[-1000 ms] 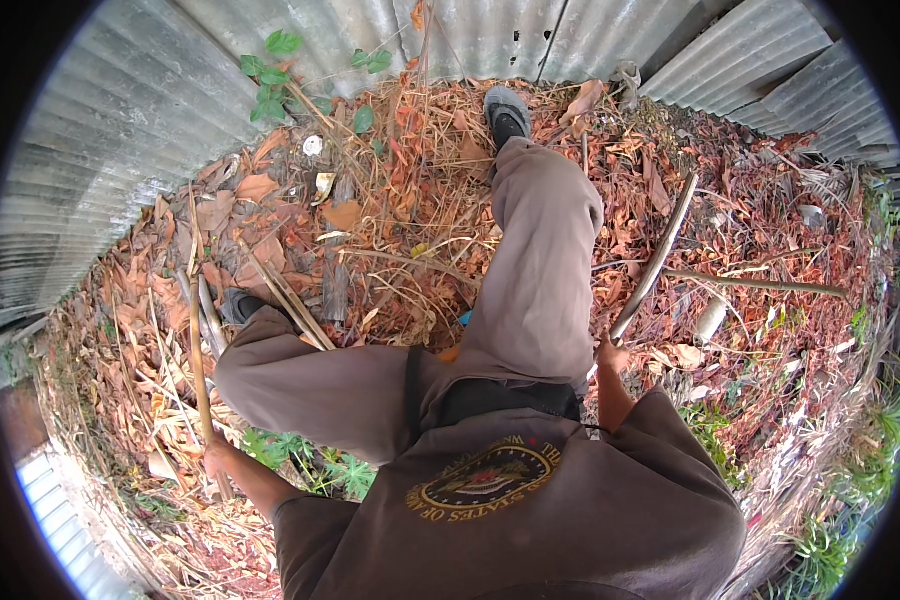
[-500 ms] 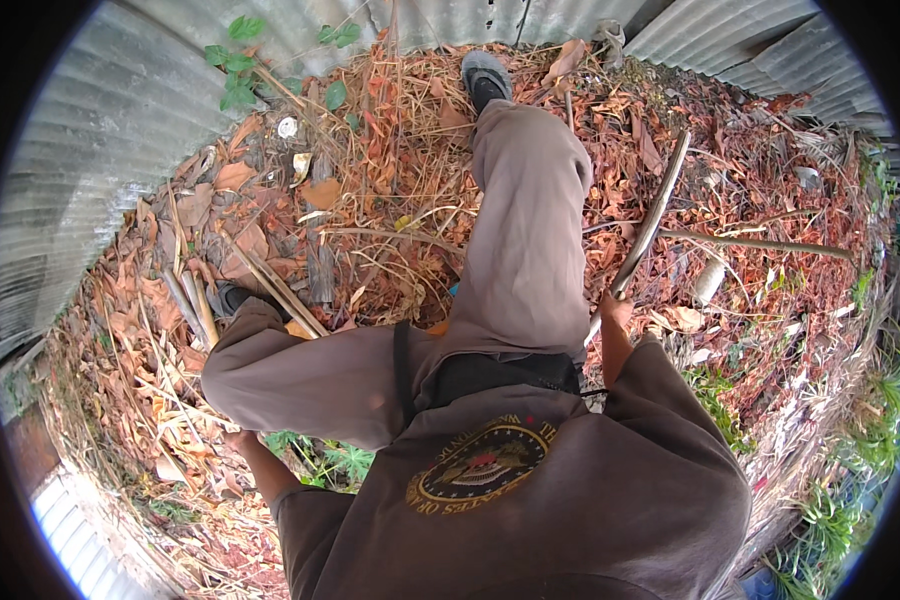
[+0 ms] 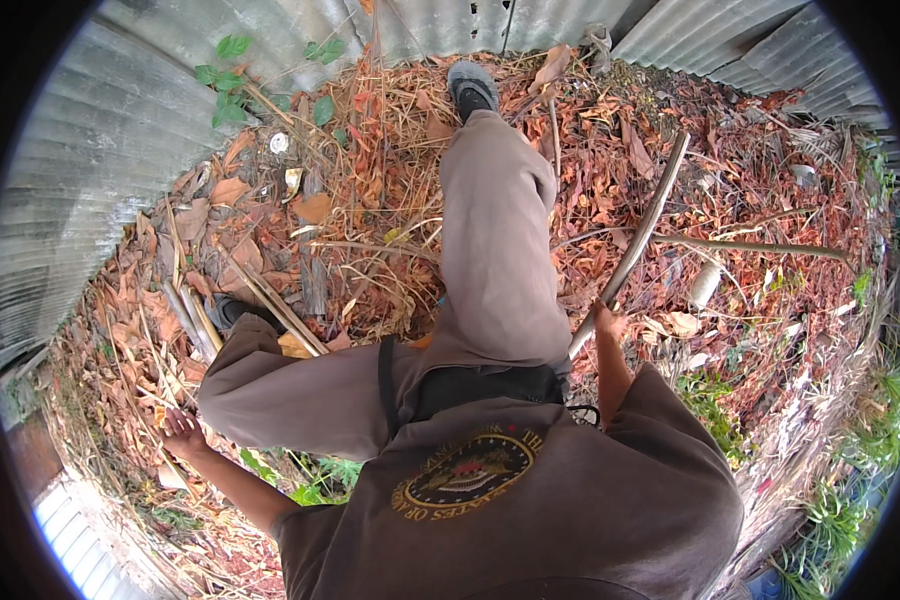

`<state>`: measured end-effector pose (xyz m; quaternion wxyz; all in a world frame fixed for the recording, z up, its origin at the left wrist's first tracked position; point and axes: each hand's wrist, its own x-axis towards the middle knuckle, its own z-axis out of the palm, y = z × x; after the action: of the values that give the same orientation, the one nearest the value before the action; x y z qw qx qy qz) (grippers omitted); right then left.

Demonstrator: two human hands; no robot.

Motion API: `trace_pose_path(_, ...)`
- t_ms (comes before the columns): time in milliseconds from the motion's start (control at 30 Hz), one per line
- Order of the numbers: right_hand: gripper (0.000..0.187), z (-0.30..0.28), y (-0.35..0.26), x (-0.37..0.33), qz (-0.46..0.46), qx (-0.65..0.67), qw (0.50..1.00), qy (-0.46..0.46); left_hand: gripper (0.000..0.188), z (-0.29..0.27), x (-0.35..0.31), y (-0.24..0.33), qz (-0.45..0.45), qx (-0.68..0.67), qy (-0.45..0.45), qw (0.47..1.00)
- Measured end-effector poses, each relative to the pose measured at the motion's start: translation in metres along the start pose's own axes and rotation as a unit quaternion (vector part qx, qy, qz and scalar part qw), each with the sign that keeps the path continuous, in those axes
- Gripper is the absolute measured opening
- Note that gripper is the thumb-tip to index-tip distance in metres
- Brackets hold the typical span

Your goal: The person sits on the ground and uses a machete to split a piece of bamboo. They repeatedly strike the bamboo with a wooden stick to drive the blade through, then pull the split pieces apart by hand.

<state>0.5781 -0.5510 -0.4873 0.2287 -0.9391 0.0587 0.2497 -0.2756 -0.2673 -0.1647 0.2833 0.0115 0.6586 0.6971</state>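
A long, weathered wooden stick [image 3: 642, 235] slants up and away to the right of my straight leg. My right hand [image 3: 608, 322] is closed around its lower part. Out to the left, beyond my bent knee, my left hand [image 3: 180, 435] is held over dry leaves with its fingers apart and nothing visible in it. Several thin sticks [image 3: 270, 303] lie near my left foot, ahead of that hand. A thinner branch [image 3: 760, 244] lies across the litter just right of the held stick.
Corrugated metal sheets [image 3: 100, 170] bound the ground at the left and far side. Dry brown leaves [image 3: 410, 290] cover the ground. A pale cylindrical object [image 3: 705, 285] lies at the right, and green plants [image 3: 830, 525] grow at the lower right. A leafy vine [image 3: 228, 80] stands against the sheets.
My left hand has moved outward from beside my bent knee, and its fingers now show spread. My right hand still grips the stick. My body appears slightly farther left in the view.
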Motion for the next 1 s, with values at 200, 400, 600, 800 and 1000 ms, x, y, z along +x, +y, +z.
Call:
trace_pose_path(200, 0.075, -0.073, -0.078, -0.115, -0.234, -0.015, 0.970, 0.070, 0.038, 0.167, -0.148, 0.047, 0.315, 0.092, -0.213, 0.920)
trace_pose_path(400, 0.045, -0.133, -0.250, -0.199, -0.549, 0.083, 0.830, 0.049, 0.054, 0.316, -0.358, 0.065, 0.444, 0.037, -0.600, 0.664)
trace_pose_path(600, 0.043, -0.137, -0.376, -0.259, -0.737, 0.113, 0.666, -0.025, 0.063, 0.362, -0.460, 0.147, 0.340, -0.212, -0.667, 0.629)
trace_pose_path(800, 0.039, -0.101, -0.427, -0.320, -0.739, 0.186, 0.619, -0.193, 0.037, 0.318, -0.431, 0.217, 0.354, -0.293, -0.541, 0.704)
trace_pose_path(1000, 0.024, -0.129, -0.425, -0.372, -0.699, 0.213, 0.631, -0.261, 0.049, 0.280, -0.398, 0.274, 0.526, -0.315, -0.457, 0.644)
